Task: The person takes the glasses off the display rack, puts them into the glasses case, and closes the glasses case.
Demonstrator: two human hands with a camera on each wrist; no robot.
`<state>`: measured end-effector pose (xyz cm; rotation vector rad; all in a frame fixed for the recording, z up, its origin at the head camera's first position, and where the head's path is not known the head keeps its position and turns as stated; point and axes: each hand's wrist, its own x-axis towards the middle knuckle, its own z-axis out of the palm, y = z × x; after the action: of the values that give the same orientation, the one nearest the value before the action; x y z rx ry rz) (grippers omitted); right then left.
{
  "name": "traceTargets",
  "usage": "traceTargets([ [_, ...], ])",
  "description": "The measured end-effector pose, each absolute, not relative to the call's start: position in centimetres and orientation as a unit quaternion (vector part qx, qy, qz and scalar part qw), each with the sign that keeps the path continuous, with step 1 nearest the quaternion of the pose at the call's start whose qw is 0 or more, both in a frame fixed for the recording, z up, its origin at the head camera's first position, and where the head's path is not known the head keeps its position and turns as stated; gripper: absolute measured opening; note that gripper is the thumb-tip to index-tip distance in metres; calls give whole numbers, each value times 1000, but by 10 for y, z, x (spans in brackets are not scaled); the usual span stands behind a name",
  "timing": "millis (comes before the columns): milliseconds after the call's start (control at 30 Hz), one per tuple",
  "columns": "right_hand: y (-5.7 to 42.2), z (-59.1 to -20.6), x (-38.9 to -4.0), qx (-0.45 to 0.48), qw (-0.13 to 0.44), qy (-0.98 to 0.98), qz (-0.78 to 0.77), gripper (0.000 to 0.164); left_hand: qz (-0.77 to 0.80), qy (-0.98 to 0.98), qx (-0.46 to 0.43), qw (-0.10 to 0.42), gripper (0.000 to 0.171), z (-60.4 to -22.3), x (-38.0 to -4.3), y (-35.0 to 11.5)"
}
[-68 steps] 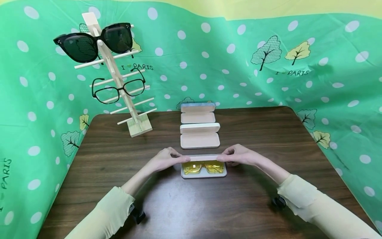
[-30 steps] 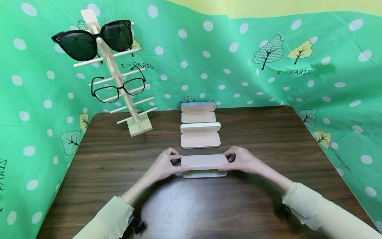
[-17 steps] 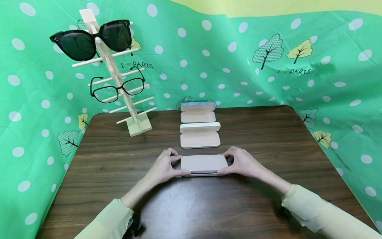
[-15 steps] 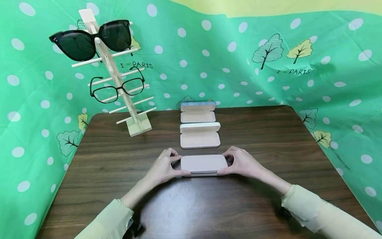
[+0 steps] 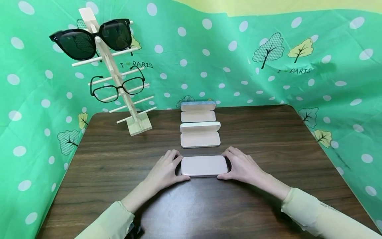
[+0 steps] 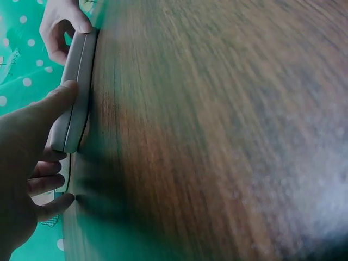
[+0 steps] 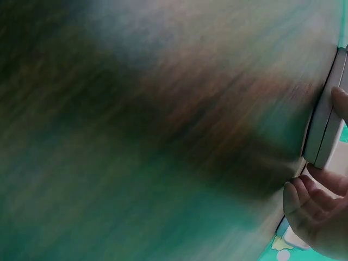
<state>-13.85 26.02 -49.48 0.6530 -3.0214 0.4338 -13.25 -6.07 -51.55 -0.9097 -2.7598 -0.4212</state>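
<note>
A closed pale glasses case (image 5: 204, 165) lies flat on the table in the head view. My left hand (image 5: 163, 170) holds its left end, thumb along the front edge and index finger at the back corner. At the other end my right hand (image 5: 243, 166) grips it the same way. The left wrist view shows the case's seam (image 6: 77, 89) pressed together, with the left thumb on the front side. In the right wrist view, the right thumb (image 7: 340, 103) touches the case at the frame's edge. What lies inside the case is hidden.
Behind the closed case stand two open glasses cases, a nearer one (image 5: 200, 140) and a farther blue-lidded one (image 5: 198, 116). At the back left a wooden rack (image 5: 139, 124) carries black sunglasses (image 5: 78, 44) and black-framed glasses (image 5: 105, 94). Green dotted cloth (image 5: 209, 79) surrounds the table (image 5: 253, 132).
The lid has come down over yellow glasses and the case is now closed. Both thumbs have moved from the lid toward the front edge, and the hands have spread slightly.
</note>
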Motion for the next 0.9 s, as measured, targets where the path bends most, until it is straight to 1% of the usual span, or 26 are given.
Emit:
traceTargets([
  [300, 259, -497, -137, 229, 25, -966, 115, 74, -107, -931, -325, 129, 74, -517, -132, -60],
  [600, 260, -499, -133, 245, 42, -964, 96, 74, -117, -931, -328, 112, 73, -518, -131, -61],
  [733, 261, -499, -131, 260, 58, -960, 91, 75, -117, -930, -330, 112, 73, -518, -129, -62],
  [900, 261, -498, -125, 275, 63, -956, 79, 74, -119, -928, -336, 111, 72, -516, -123, -64],
])
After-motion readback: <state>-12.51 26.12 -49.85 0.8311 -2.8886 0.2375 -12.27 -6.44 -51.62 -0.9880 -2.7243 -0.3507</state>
